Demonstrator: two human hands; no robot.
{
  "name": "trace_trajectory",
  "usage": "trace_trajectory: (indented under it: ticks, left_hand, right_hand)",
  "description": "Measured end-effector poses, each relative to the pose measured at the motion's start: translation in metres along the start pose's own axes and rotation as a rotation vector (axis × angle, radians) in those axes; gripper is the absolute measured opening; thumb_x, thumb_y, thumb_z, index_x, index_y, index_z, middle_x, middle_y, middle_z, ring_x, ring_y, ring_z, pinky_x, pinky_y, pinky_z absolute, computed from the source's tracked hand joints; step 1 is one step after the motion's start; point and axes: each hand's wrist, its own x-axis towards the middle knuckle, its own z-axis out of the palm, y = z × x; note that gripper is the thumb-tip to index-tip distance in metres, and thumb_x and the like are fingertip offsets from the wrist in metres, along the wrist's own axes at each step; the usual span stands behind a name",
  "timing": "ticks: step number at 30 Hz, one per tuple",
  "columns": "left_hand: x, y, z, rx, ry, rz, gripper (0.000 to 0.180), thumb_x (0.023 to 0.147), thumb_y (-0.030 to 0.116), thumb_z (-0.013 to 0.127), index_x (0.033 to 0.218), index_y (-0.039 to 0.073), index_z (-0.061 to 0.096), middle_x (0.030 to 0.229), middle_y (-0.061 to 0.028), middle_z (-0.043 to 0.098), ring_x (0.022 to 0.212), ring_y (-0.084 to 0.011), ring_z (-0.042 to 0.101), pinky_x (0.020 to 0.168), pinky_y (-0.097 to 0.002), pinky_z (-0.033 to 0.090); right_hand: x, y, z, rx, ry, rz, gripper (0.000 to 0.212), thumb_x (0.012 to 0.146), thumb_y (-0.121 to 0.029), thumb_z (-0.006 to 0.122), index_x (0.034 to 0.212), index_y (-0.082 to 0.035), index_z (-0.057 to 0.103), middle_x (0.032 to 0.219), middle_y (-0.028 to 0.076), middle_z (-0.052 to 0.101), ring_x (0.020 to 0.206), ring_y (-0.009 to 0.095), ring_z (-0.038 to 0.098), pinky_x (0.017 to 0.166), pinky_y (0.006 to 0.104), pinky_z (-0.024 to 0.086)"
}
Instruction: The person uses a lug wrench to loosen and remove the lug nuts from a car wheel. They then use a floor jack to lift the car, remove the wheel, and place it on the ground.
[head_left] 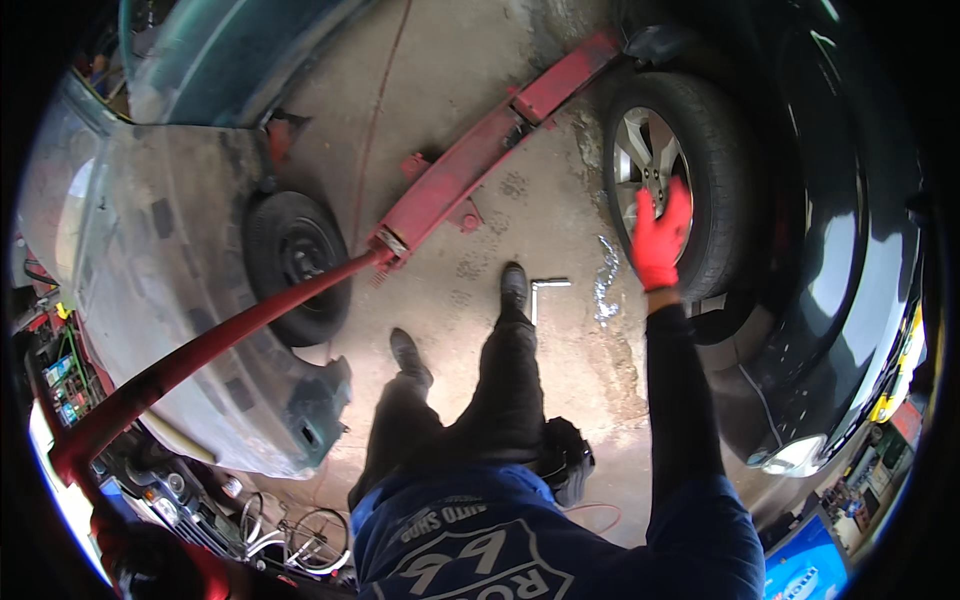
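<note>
My right hand [662,240], in a red glove, reaches out in front of a wheel [720,185] with silver spokes on the dark car at right. Its fingers are apart and hold nothing; whether they touch the rim I cannot tell. A long red floor jack [455,185] lies across the floor, its far end at the dark car's side. The red jack handle [230,315] slants up toward me at lower left. At its crossbar end, in deep shadow, my gloved left hand [165,565] is closed around the bar.
An L-shaped metal wrench [540,286] lies on the concrete by my foot. At left stands a worn, patchy car body [170,270] with a black wheel [298,262]. A thin hose [380,100] runs along the floor. A bicycle [315,540] is behind at lower left.
</note>
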Motion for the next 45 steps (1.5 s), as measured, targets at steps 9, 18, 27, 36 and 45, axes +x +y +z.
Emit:
trace_trajectory:
  ticks: [9, 18, 27, 36, 45]
  left_hand:
    - [0.043, -0.022, 0.007, -1.178, -0.412, 0.328, 0.060, 0.063, 0.038, 0.075, 0.104, -0.006, 0.069, 0.104, -0.0208, 0.067, 0.092, -0.0380, 0.064, 0.086, -0.0473, 0.049]
    - [0.044, -0.103, 0.067, -1.334, 0.361, 0.137, 0.046, 0.084, 0.003, 0.066, 0.129, -0.003, 0.058, 0.121, -0.0118, 0.065, 0.102, -0.0158, 0.062, 0.088, -0.0288, 0.050]
    - [0.036, -0.126, 0.153, -1.031, -0.161, -0.040, 0.040, 0.097, 0.035, 0.059, 0.123, 0.005, 0.064, 0.131, -0.0210, 0.058, 0.125, -0.0396, 0.050, 0.106, -0.0484, 0.038]
    - [0.027, -0.107, 0.090, -1.180, 0.127, 0.011, 0.046, 0.089, 0.024, 0.065, 0.129, 0.002, 0.059, 0.136, -0.0232, 0.053, 0.131, -0.0454, 0.042, 0.110, -0.0560, 0.030]
    - [0.028, -0.040, 0.006, -1.233, -0.231, 0.470, 0.029, 0.079, 0.033, 0.072, 0.095, 0.010, 0.063, 0.098, -0.0084, 0.062, 0.101, -0.0280, 0.058, 0.096, -0.0460, 0.040]
  right_hand:
    - [-0.135, -0.364, -0.050, 0.779, -0.388, 0.139, 0.032, 0.100, -0.016, 0.058, 0.128, 0.000, 0.060, 0.125, 0.020, 0.061, 0.112, 0.032, 0.062, 0.095, 0.0404, 0.048]
    - [-0.076, -0.598, -0.198, 0.731, -0.018, -0.326, 0.043, 0.093, -0.029, 0.064, 0.121, 0.004, 0.063, 0.116, 0.020, 0.067, 0.105, 0.033, 0.066, 0.094, 0.0395, 0.049]
    - [-0.068, -0.631, -0.182, -0.001, 0.069, -0.322, 0.023, 0.085, -0.024, 0.075, 0.095, -0.003, 0.072, 0.079, 0.011, 0.067, 0.073, 0.031, 0.065, 0.065, 0.0393, 0.050]
    - [-0.064, -0.621, -0.165, 0.267, 0.223, -0.328, 0.033, 0.091, -0.018, 0.066, 0.117, 0.001, 0.063, 0.092, 0.018, 0.064, 0.084, 0.037, 0.063, 0.070, 0.0412, 0.051]
    - [-0.127, -0.458, -0.075, -0.070, 0.123, -0.321, 0.045, 0.098, -0.024, 0.056, 0.137, -0.002, 0.051, 0.124, 0.018, 0.062, 0.113, 0.026, 0.061, 0.099, 0.0401, 0.049]
